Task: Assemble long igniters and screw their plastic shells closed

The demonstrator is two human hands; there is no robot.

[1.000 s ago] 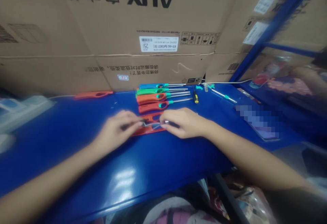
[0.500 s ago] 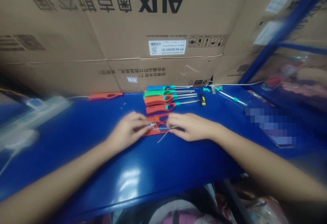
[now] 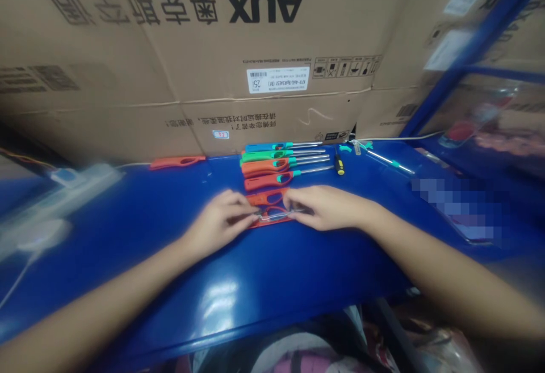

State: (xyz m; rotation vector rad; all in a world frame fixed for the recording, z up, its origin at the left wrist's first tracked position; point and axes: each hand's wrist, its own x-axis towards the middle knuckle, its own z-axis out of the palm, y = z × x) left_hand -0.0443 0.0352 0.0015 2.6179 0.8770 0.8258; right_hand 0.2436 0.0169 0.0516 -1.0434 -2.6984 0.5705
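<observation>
My left hand (image 3: 225, 215) is closed, thumb and fingertips pinching a small metallic part that they mostly cover. A thin pale wire (image 3: 276, 215) runs from there to my right hand (image 3: 323, 207), whose fingers are closed on its other end. Both hands are just over an open orange-red lighter casing half (image 3: 272, 224) on the blue table. Behind it lies another orange-red casing half (image 3: 264, 197), partly covered by my fingers. Farther back is a row of long-nosed lighters, among them a red lighter (image 3: 268, 181), an orange one (image 3: 264, 167) and a green one (image 3: 259, 156).
A yellow-and-black screwdriver (image 3: 339, 166) lies right of the row, near a metal rod with teal pieces (image 3: 390, 161). A red casing (image 3: 177, 162) lies back left, beside a white power strip (image 3: 85, 188). A large cardboard box (image 3: 191, 49) walls off the back.
The loose wire end that hung below my right fingers no longer shows. The wire now stretches between both hands, which have shifted slightly right.
</observation>
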